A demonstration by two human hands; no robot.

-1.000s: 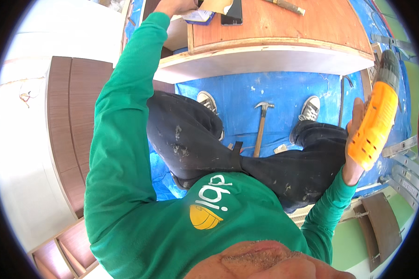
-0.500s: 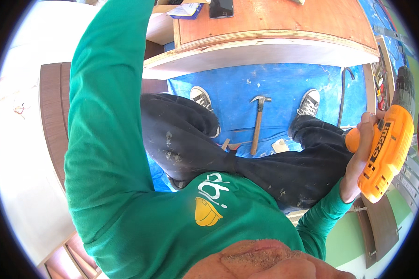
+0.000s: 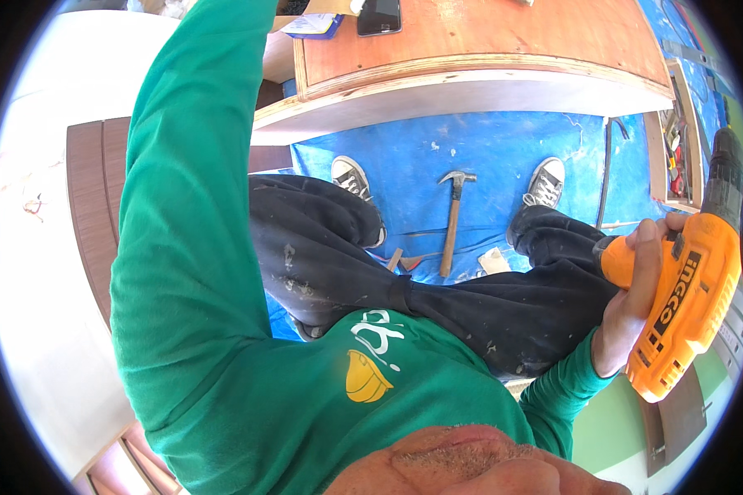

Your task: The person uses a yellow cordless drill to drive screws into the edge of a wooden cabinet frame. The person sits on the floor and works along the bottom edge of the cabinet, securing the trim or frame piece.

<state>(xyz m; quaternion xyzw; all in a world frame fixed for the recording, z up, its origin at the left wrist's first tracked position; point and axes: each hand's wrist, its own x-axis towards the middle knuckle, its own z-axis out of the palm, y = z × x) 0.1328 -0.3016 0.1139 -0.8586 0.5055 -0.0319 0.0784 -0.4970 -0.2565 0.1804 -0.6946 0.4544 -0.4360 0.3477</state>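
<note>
My right hand [image 3: 631, 293] is wrapped round the handle of an orange cordless drill [image 3: 692, 305], held out at the right beside my knee. Its black chuck [image 3: 726, 165] points away from me. My left arm [image 3: 198, 190], in a green sleeve, reaches up past the top edge, so the hand itself is out of the picture. Close to where that sleeve leaves the view are a brown paper or cardboard piece [image 3: 328, 7], a blue and white packet [image 3: 314, 26] and a dark phone [image 3: 379, 16]. Between my feet lies a claw hammer [image 3: 451, 223] with a wooden handle.
A plywood-topped wooden cabinet [image 3: 487, 41] stands ahead of me. Blue sheeting [image 3: 421, 148] covers the floor, with small wood scraps [image 3: 494, 261] on it. At the right is a wooden tray [image 3: 681, 140] of tools; dark brown panels [image 3: 91, 190] stand at the left.
My right hand and the drill have come slightly nearer to me, and the drill has tilted a little. The view has shifted slightly. The hammer stays where it lay.
</note>
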